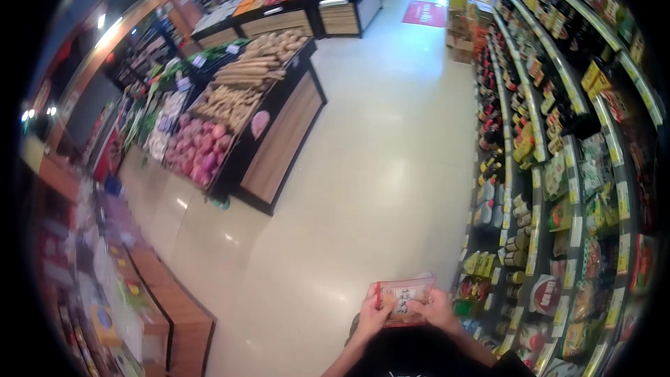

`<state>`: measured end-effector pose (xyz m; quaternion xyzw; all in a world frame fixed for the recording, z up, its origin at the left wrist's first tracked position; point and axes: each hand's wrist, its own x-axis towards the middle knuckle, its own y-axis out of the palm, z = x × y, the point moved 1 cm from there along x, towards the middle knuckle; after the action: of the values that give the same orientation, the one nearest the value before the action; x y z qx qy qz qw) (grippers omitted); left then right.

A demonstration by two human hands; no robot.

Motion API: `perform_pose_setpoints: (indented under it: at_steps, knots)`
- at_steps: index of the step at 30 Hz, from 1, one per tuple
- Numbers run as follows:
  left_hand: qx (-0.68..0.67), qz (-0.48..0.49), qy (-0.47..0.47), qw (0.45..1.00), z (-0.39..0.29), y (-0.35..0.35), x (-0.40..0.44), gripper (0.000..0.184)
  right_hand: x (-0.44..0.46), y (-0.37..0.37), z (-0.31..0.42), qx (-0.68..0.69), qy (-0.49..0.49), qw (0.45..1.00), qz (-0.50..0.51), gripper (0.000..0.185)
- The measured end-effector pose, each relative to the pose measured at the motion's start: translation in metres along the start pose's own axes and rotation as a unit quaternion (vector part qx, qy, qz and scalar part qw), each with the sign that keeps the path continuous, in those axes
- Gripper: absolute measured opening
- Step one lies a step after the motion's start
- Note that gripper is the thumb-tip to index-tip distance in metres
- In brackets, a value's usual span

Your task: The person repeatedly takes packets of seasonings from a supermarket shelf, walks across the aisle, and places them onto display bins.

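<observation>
A red and clear food packet [403, 298] with dark characters on a pale label is held low in front of my body. My left hand [372, 314] grips its left edge, thumb on the front. On the opposite edge, my right hand [440, 309] is closed round the packet, its thumb also lying across the front. The fingers behind the packet are hidden. What is inside it is too small to make out.
Shelves of bottles, jars and packets [530, 139] run close along my right. A produce stand [279, 139] with onions and root vegetables stands ahead to the left. A wooden-sided counter [192, 321] is at lower left. Pale floor [363, 167] stretches ahead between them.
</observation>
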<state>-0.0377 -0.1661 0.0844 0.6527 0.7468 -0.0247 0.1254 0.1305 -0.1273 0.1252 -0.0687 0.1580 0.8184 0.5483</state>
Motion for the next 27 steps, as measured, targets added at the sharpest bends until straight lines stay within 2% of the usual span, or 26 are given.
perform_pose_setpoints:
  at_steps: [2, 6, 8, 10, 11, 13, 14, 15, 17, 19, 20, 21, 23, 25, 27]
  knots:
    - [0.053, 0.01, 0.042, 0.998, -0.007, -0.02, -0.022, 0.02, -0.007, 0.026, -0.008, 0.026, 0.013, 0.999, 0.024, 0.026]
    - [0.024, -0.01, 0.062, 0.998, 0.002, -0.061, -0.063, 0.02, -0.025, 0.071, -0.022, -0.02, 0.028, 0.998, 0.06, 0.024]
    - [-0.06, -0.016, -0.016, 0.998, 0.012, -0.081, -0.084, 0.022, -0.029, 0.089, -0.038, -0.055, 0.033, 0.995, 0.081, 0.023]
    - [-0.072, -0.043, -0.035, 0.996, 0.007, -0.101, -0.107, 0.023, -0.028, 0.11, -0.062, -0.042, -0.048, 0.99, 0.124, 0.023]
    - [-0.082, -0.057, -0.055, 0.993, 0.006, -0.11, -0.119, 0.024, -0.032, 0.122, -0.064, -0.046, -0.045, 0.988, 0.141, 0.023]
    - [-0.041, -0.092, -0.034, 0.994, 0.02, -0.134, -0.141, 0.028, -0.04, 0.153, -0.051, -0.074, 0.092, 0.976, 0.183, 0.023]
    - [0.005, -0.11, -0.019, 0.994, 0.027, -0.144, -0.151, 0.032, -0.042, 0.167, -0.054, -0.08, 0.095, 0.972, 0.201, 0.023]
    - [0.0, -0.13, -0.016, 0.991, 0.033, -0.151, -0.16, 0.032, -0.044, 0.181, -0.056, -0.063, 0.104, 0.969, 0.214, 0.022]
    - [-0.055, -0.208, 0.049, 0.975, 0.04, -0.163, -0.178, 0.031, -0.045, 0.206, -0.064, -0.054, 0.118, 0.96, 0.247, 0.022]
    - [-0.04, -0.269, 0.065, 0.96, 0.043, -0.174, -0.197, 0.029, -0.044, 0.229, -0.075, -0.032, 0.07, 0.955, 0.287, 0.025]
    - [-0.019, -0.308, 0.076, 0.948, 0.045, -0.179, -0.204, 0.028, -0.044, 0.237, -0.079, -0.038, 0.076, 0.949, 0.304, 0.025]
    - [-0.025, -0.325, 0.076, 0.942, 0.045, -0.182, -0.212, 0.028, -0.044, 0.245, -0.081, -0.052, 0.069, 0.941, 0.328, 0.027]
    - [-0.138, -0.351, 0.024, 0.926, 0.046, -0.188, -0.226, 0.024, -0.044, 0.256, -0.094, -0.07, 0.067, 0.926, 0.364, 0.028]
    - [-0.152, -0.382, 0.036, 0.911, 0.045, -0.198, -0.234, 0.024, -0.039, 0.265, -0.116, -0.166, 0.069, 0.886, 0.427, 0.036]
    - [-0.166, -0.412, 0.046, 0.895, 0.051, -0.207, -0.24, 0.025, -0.039, 0.279, -0.117, -0.176, 0.105, 0.882, 0.425, 0.031]
